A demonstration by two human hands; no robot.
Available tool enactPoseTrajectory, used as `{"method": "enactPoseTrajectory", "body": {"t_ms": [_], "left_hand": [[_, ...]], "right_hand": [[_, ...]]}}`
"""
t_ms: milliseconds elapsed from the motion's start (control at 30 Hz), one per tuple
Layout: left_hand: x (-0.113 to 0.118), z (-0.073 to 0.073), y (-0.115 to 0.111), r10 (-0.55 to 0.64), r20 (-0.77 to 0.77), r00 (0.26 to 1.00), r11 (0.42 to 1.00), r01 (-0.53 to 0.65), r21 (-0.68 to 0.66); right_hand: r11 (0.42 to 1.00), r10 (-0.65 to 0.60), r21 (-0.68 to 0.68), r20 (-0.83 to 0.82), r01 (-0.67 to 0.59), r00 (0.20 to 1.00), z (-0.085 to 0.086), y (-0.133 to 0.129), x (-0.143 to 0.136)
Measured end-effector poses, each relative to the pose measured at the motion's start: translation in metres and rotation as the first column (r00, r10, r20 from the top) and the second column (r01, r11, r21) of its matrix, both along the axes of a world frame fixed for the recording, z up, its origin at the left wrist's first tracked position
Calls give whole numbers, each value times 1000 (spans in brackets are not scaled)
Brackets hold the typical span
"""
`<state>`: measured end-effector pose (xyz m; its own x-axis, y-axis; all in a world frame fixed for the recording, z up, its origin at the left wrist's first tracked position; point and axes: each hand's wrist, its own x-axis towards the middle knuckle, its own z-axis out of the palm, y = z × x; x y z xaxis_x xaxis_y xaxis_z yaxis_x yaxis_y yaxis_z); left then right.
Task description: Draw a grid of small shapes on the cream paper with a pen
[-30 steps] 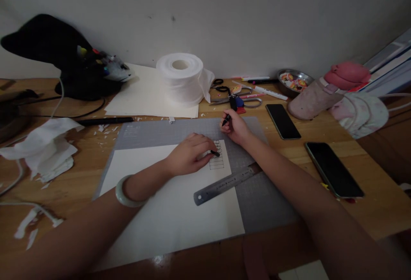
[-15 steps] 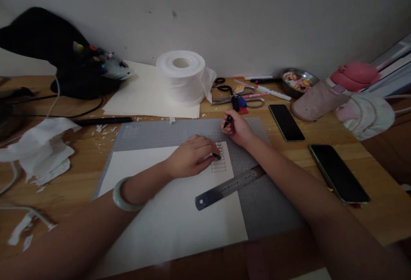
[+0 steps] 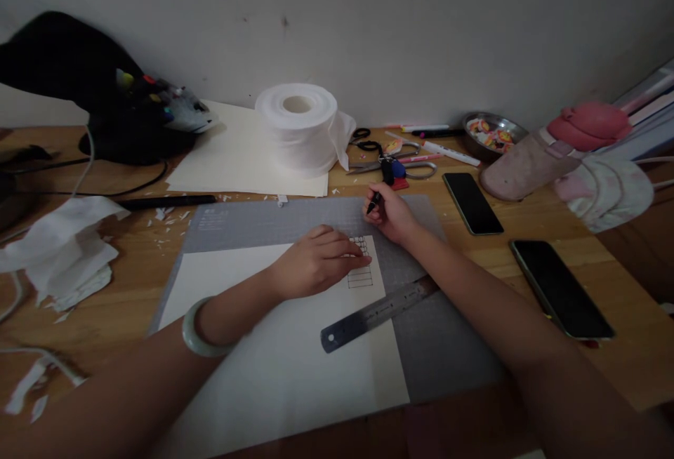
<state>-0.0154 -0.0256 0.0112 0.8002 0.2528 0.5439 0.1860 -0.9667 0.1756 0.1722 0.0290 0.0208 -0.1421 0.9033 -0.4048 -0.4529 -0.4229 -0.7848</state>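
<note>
My left hand (image 3: pixel 319 262), with a pale bangle (image 3: pixel 196 329) at the wrist, rests on a white sheet of paper (image 3: pixel 274 368). Its fingers are drawn together over a small black-lined grid (image 3: pixel 360 278), partly covering it; whatever the fingertips pinch is hidden. Just beyond the sheet's upper right corner, my right hand (image 3: pixel 390 213) is closed around a black pen (image 3: pixel 373 201), held above the grey cutting mat (image 3: pixel 421 347). A metal ruler (image 3: pixel 363 318) lies slanted across the sheet's right edge, its far end passing beneath my right forearm.
Behind the mat stand a white tissue roll (image 3: pixel 298 132), scissors (image 3: pixel 421 170) and a metal bowl (image 3: pixel 492 137). Two phones (image 3: pixel 472 203), a bottle (image 3: pixel 547 154) and a white cloth-like item (image 3: pixel 605 189) are at right. Crumpled tissue (image 3: pixel 68 248), cables and paper scraps lie left.
The left fingers have shifted slightly across the grid, and the dark item seen at their tips is now out of sight. My right hand keeps its grip on the pen, almost still.
</note>
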Motion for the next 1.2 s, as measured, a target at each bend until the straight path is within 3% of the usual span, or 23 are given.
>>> {"method": "enactPoseTrajectory", "body": {"t_ms": [200, 900, 1200], "left_hand": [[0, 1, 0, -21, -2, 1000, 998, 21, 59], [4, -3, 7, 45, 41, 998, 996, -42, -79], [4, -1, 6, -6, 49, 999, 991, 13, -133]], "right_hand": [[1000, -6, -5, -12, 6, 1000, 1, 0, -1], [1000, -4, -2, 3, 4, 1000, 1, -1, -1], [1000, -4, -1, -9, 4, 1000, 2, -1, -2]]}}
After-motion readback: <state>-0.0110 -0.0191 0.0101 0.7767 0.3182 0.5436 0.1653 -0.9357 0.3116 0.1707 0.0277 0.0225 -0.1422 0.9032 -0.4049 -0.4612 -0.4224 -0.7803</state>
